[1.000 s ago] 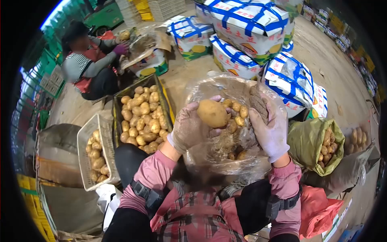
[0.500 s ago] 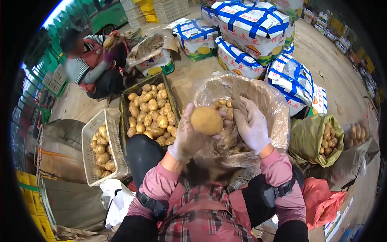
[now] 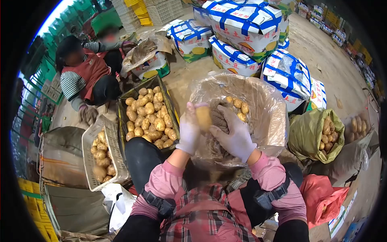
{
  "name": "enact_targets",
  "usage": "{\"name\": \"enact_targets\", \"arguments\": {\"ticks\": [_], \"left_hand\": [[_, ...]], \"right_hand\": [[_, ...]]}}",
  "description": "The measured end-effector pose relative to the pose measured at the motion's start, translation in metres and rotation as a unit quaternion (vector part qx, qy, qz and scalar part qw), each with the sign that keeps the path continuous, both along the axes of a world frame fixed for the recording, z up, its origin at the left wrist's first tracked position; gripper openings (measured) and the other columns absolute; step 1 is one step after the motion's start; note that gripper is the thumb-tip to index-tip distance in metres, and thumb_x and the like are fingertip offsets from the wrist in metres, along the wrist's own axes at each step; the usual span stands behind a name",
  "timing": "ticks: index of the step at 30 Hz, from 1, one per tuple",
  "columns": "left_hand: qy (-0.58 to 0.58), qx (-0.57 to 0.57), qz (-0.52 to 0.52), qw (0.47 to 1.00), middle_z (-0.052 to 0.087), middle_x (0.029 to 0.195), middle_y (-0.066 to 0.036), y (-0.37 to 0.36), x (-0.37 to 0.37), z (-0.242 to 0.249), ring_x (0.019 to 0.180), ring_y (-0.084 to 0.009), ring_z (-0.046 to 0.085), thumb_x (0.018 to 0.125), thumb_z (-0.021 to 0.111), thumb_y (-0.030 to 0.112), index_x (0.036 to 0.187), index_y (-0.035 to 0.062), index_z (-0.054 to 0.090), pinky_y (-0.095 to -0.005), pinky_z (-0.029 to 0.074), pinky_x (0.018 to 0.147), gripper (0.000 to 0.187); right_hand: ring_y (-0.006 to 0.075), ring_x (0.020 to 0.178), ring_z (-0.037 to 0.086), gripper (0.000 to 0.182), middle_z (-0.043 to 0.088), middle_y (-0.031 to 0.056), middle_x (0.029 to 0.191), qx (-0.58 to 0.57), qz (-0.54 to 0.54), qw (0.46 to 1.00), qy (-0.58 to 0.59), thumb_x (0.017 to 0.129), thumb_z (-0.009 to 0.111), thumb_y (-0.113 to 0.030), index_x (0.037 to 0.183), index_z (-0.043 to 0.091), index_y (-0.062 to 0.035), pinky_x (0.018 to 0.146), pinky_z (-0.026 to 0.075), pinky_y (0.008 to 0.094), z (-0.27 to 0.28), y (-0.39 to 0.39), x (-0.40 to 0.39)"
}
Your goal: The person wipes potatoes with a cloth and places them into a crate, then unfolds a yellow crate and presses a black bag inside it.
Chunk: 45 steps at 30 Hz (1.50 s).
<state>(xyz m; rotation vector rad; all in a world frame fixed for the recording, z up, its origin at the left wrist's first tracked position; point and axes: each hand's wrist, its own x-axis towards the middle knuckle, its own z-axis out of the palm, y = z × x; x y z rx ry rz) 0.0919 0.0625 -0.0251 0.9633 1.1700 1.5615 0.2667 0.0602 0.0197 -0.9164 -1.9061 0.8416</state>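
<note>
While your left hand (image 3: 188, 131) grips a potato (image 3: 203, 117), your right hand (image 3: 234, 137) rubs it, fingers spread; the plastic-lined box (image 3: 274, 117) lies beneath. The black crate (image 3: 171, 109) sits at nine o'clock.

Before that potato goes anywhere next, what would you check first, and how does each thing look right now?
1. Left hand has the potato gripped: ok.
2. Right hand free: ok, open beside the potato, holding nothing.
3. Plastic-lined bin mouth open: ok.
4. Dark crate has room: not ok, heaped with potatoes.
5. White basket has room: ok, partly filled.
6. Potato's skin sound: cannot tell, blurred.
</note>
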Motion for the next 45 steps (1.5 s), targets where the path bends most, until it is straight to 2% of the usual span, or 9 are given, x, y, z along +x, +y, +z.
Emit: {"name": "enact_targets", "arguments": {"ticks": [2,5,10,18,24,26,33,40,45], "left_hand": [[0.214,0.009,0.077,0.974,0.066,0.112,-0.009,0.006,-0.008,-0.023,0.100,-0.0188,0.064,0.107,0.038,0.041,0.124,0.0063,0.058,-0.0315,0.052,0.088,0.044],[-0.192,-0.084,-0.049,0.977,0.065,0.117,-0.009,-0.013,0.014,0.008,0.103,-0.0196,0.064,0.106,0.040,0.041,0.125,0.0070,0.058,-0.0330,0.053,0.087,0.042],[-0.416,-0.161,-0.114,0.888,0.066,0.115,-0.013,-0.013,0.008,0.016,0.093,-0.0244,0.067,0.103,0.040,0.048,0.131,0.0053,0.055,-0.0377,0.056,0.070,0.053],[-0.337,-0.123,-0.134,0.924,0.065,0.114,-0.011,-0.018,0.009,0.037,0.094,-0.0216,0.067,0.103,0.041,0.045,0.131,0.0056,0.054,-0.0351,0.057,0.075,0.050],[-0.041,-0.044,-0.213,0.975,0.063,0.116,-0.008,-0.023,-0.001,0.026,0.098,-0.0203,0.065,0.104,0.039,0.045,0.127,0.0073,0.054,-0.0342,0.056,0.075,0.047],[-0.313,-0.066,-0.296,0.900,0.060,0.121,-0.011,-0.020,-0.010,0.026,0.114,-0.0252,0.059,0.105,0.035,0.049,0.135,0.0038,0.048,-0.0345,0.052,0.092,0.056],[-0.308,-0.148,-0.302,0.890,0.066,0.112,-0.012,-0.029,-0.034,0.019,0.092,-0.0232,0.070,0.100,0.048,0.048,0.131,0.0078,0.055,-0.0338,0.060,0.059,0.051],[-0.183,0.020,-0.096,0.978,0.055,0.132,-0.020,-0.089,-0.212,0.094,0.109,-0.0387,0.065,0.097,0.057,0.041,0.144,0.0081,0.042,-0.0394,0.064,0.074,0.059],[-0.024,-0.224,0.074,0.972,0.059,0.112,-0.005,-0.138,-0.315,-0.025,0.090,-0.0184,0.062,0.095,0.066,0.027,0.143,0.0203,0.042,-0.0306,0.056,0.066,0.055]], "right_hand": [[0.0356,0.113,0.061,0.059,0.061,0.0211,0.123,0.125,-0.018,0.991,-0.040,0.081,0.077,-0.019,0.132,0.054,-0.0016,0.098,0.048,0.0394,-0.008,0.002,0.001],[0.0349,0.111,0.062,0.057,0.061,0.0203,0.121,0.117,0.033,0.980,-0.160,0.081,0.077,-0.018,0.131,0.055,-0.0032,0.098,0.048,0.0380,0.020,-0.005,0.006],[0.0227,0.110,0.064,0.047,0.063,0.0191,0.122,-0.145,0.010,0.950,0.275,0.087,0.071,-0.012,0.128,0.055,0.0032,0.092,0.050,0.0314,0.000,0.009,-0.007],[0.0389,0.110,0.059,0.037,0.061,0.0211,0.116,0.156,0.052,0.966,-0.198,0.091,0.065,-0.031,0.121,0.061,-0.0083,0.087,0.051,0.0441,0.031,-0.010,0.001],[0.0394,0.112,0.059,0.034,0.060,0.0194,0.123,0.075,-0.138,0.978,-0.140,0.094,0.060,-0.026,0.123,0.060,-0.0089,0.090,0.050,0.0463,0.008,0.028,0.008],[0.0388,0.112,0.059,0.035,0.060,0.0194,0.124,0.130,-0.162,0.970,-0.124,0.092,0.063,-0.025,0.123,0.061,-0.0092,0.092,0.050,0.0449,0.004,0.030,0.011],[0.0352,0.111,0.062,0.035,0.064,0.0189,0.120,0.050,-0.074,0.983,-0.161,0.094,0.061,-0.022,0.125,0.062,-0.0058,0.096,0.049,0.0406,-0.001,0.025,-0.002],[0.0212,0.120,0.057,0.038,0.061,0.0174,0.130,0.002,-0.057,0.998,-0.015,0.099,0.053,-0.006,0.134,0.051,0.0072,0.106,0.040,0.0317,-0.006,0.059,0.020],[0.0204,0.116,0.058,0.037,0.062,0.0158,0.127,0.002,-0.116,0.986,-0.121,0.099,0.056,-0.010,0.133,0.053,0.0064,0.103,0.041,0.0311,-0.014,0.059,0.016]]}}
